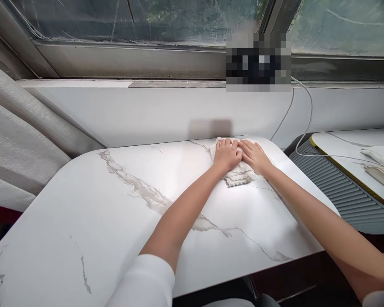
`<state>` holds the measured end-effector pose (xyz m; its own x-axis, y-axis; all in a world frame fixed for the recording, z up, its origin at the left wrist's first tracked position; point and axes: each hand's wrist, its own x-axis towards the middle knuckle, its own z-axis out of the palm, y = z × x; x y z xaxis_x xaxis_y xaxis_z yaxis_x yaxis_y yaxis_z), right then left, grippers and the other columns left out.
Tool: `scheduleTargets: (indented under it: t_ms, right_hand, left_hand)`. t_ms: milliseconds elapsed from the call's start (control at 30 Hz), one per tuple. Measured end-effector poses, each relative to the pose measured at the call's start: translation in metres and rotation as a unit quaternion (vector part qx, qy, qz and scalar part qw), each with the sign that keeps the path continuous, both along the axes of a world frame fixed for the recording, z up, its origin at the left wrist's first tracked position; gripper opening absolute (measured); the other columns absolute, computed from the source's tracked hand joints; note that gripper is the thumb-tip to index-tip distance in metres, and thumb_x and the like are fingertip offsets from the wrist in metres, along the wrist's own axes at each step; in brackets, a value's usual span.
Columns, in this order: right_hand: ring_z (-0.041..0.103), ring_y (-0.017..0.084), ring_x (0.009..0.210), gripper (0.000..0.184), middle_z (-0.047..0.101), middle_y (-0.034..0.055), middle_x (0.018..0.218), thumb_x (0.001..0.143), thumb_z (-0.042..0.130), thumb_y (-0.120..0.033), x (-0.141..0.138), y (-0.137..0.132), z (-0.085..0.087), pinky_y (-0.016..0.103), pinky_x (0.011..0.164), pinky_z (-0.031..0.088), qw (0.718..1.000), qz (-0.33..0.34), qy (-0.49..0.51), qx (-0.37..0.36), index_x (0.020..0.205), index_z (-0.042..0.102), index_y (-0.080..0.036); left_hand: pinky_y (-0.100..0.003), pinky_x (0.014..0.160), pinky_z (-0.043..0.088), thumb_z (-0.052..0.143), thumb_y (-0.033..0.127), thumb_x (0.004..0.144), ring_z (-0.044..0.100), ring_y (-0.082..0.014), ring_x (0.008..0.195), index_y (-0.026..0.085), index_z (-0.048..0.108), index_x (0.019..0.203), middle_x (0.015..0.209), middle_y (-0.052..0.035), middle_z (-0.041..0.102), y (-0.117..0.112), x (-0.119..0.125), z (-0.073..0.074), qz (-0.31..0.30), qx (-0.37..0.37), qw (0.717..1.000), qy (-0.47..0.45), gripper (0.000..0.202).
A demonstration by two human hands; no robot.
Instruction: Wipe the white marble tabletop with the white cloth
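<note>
A white crumpled cloth [240,175] lies on the marble-patterned white table [92,213], close to its far edge. My left hand [226,154] presses down on it with the fingers bent and closed over the fabric. Beside it, my right hand [255,158] rests flat on the same cloth, fingers stretched out and pointing toward the left hand. The fingertips of both hands nearly meet. Folds of the cloth show below and between the hands; the part beneath the palms is hidden.
A window with a metal frame [141,62] and a white wall stand behind the table. A pale curtain [22,123] hangs at the left. On the right, a white cable [311,106] runs down to another table with a grey ribbed side [336,187]. A pixelated patch covers something on the sill.
</note>
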<state>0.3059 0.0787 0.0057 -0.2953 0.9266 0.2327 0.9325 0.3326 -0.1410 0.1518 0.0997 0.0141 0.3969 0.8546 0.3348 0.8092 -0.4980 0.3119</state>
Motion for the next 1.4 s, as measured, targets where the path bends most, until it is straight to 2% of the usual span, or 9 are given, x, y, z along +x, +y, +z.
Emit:
scheduleTargets:
  t_ms: [167,367,533,733,900,1033,1200,1400]
  right_hand:
    - [0.034,0.026,0.141,0.051,0.040,0.0121,0.152,0.099,0.021,-0.035,-0.007,0.027,0.003,0.057,0.113,0.025,1.000,0.001,-0.019,0.004,0.147,0.036,-0.023]
    - [0.036,0.026,0.139,0.051,0.045,0.0122,0.149,0.097,0.025,-0.031,-0.030,0.047,-0.001,0.053,0.112,0.026,0.999,-0.016,-0.029,0.029,0.145,0.040,-0.022]
    - [0.037,0.027,0.138,0.052,0.046,0.0123,0.148,0.097,0.023,-0.029,-0.068,0.055,-0.004,0.052,0.112,0.025,0.999,-0.018,-0.034,0.038,0.145,0.040,-0.018]
    - [0.035,0.027,0.139,0.053,0.043,0.0128,0.149,0.096,0.022,-0.028,-0.103,0.049,-0.002,0.054,0.114,0.022,1.000,0.009,-0.004,0.025,0.145,0.039,-0.017]
    - [0.031,0.028,0.143,0.053,0.039,0.0149,0.153,0.098,0.022,-0.031,-0.111,0.029,-0.001,0.054,0.116,0.019,1.000,0.005,0.003,0.014,0.146,0.038,-0.015]
    - [0.025,0.027,0.146,0.055,0.033,0.0151,0.157,0.100,0.019,-0.034,-0.114,-0.003,0.002,0.052,0.118,0.017,1.000,-0.022,-0.014,-0.013,0.149,0.035,-0.014]
    - [0.024,0.027,0.147,0.056,0.032,0.0145,0.157,0.101,0.019,-0.034,-0.109,-0.054,0.003,0.051,0.119,0.017,0.999,-0.032,-0.043,-0.011,0.151,0.034,-0.013]
    - [0.022,0.030,0.147,0.057,0.032,0.0191,0.157,0.102,0.018,-0.033,-0.093,-0.120,-0.006,0.055,0.118,0.019,0.997,0.017,-0.067,0.035,0.150,0.034,-0.008]
  left_hand:
    - [-0.037,0.112,0.030,0.044,0.027,0.093,0.049,-0.0237,0.119,0.019,0.057,0.117,0.122,-0.0085,0.060,0.029,-0.007,0.001,-0.005,-0.018,1.000,-0.018,0.029]
    - [-0.037,0.112,0.030,0.045,0.027,0.093,0.048,-0.0241,0.122,0.017,0.057,0.120,0.126,-0.0094,0.060,0.046,-0.027,0.001,0.005,-0.026,0.999,-0.026,0.031]
    - [-0.036,0.111,0.032,0.045,0.024,0.092,0.051,-0.0242,0.119,0.015,0.058,0.118,0.123,-0.0092,0.062,0.050,-0.060,0.000,0.021,-0.014,0.999,-0.030,0.031]
    - [-0.036,0.112,0.032,0.044,0.022,0.092,0.052,-0.0239,0.118,0.015,0.059,0.117,0.124,-0.0078,0.064,0.040,-0.095,-0.001,0.042,-0.003,0.999,-0.024,0.030]
    - [-0.037,0.116,0.028,0.045,0.022,0.093,0.052,-0.0221,0.122,0.017,0.059,0.119,0.127,-0.0065,0.063,0.022,-0.105,-0.001,0.032,-0.001,0.999,-0.017,0.030]
    - [-0.037,0.118,0.025,0.043,0.024,0.095,0.050,-0.0202,0.127,0.017,0.058,0.123,0.132,-0.0067,0.061,-0.001,-0.106,-0.001,0.015,0.003,1.000,-0.008,0.033]
    - [-0.040,0.122,0.018,0.041,0.028,0.097,0.040,-0.0202,0.139,0.015,0.051,0.135,0.148,-0.0086,0.049,-0.049,-0.103,-0.002,0.001,-0.022,0.999,0.035,0.042]
    - [-0.044,0.123,0.015,0.039,0.028,0.097,0.033,-0.0237,0.144,0.012,0.047,0.139,0.152,-0.0113,0.043,-0.118,-0.095,-0.003,-0.008,-0.032,0.998,0.050,0.046]
